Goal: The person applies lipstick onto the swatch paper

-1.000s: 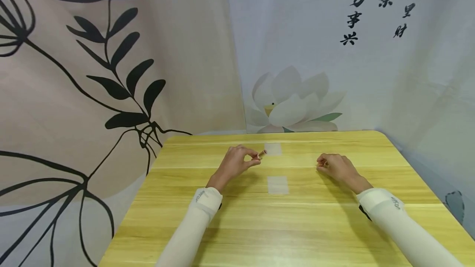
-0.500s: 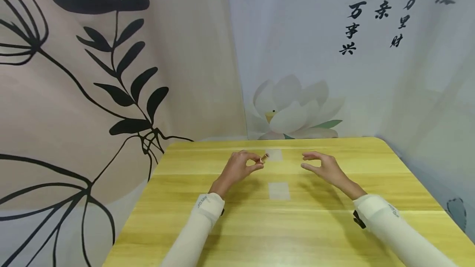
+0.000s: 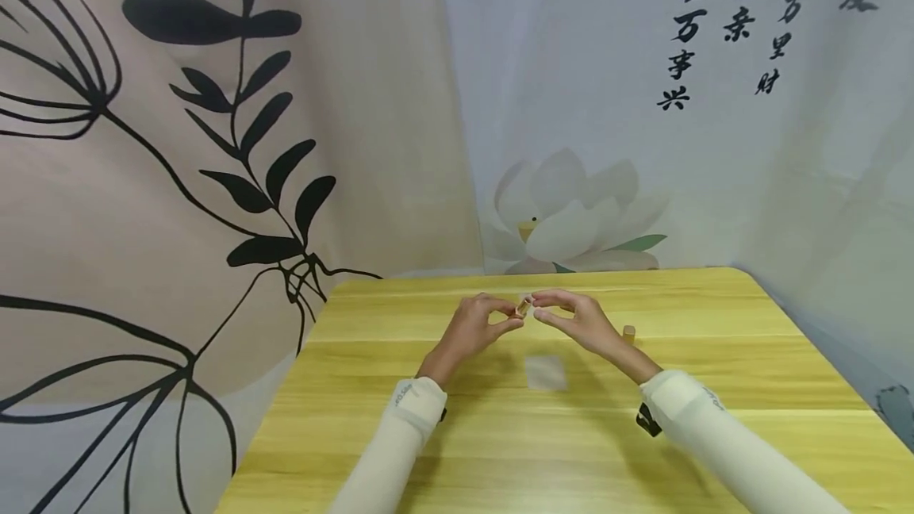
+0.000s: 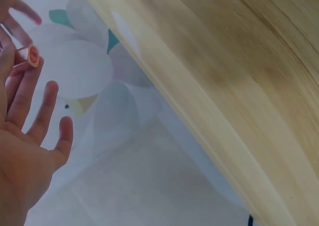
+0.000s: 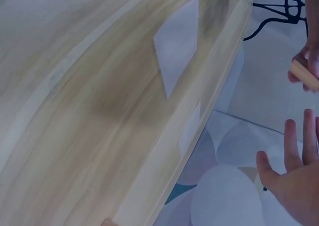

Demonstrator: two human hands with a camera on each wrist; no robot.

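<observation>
R grip (image 3: 581,322) just came in by the small tube (image 3: 524,307), loose n empty; L grip (image 3: 470,329) pinches it, so 2-handed work looks poss rn.

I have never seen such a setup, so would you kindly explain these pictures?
There is no machine: someone works with bare hands. The large picture comes from a camera worn on the head, the other two from cameras on the left and right wrists. The left hand pinches a small tube; the right hand is open close beside it. On the wood-grained table are a pale square, a second pale square nearer the far edge, and a small block.
</observation>
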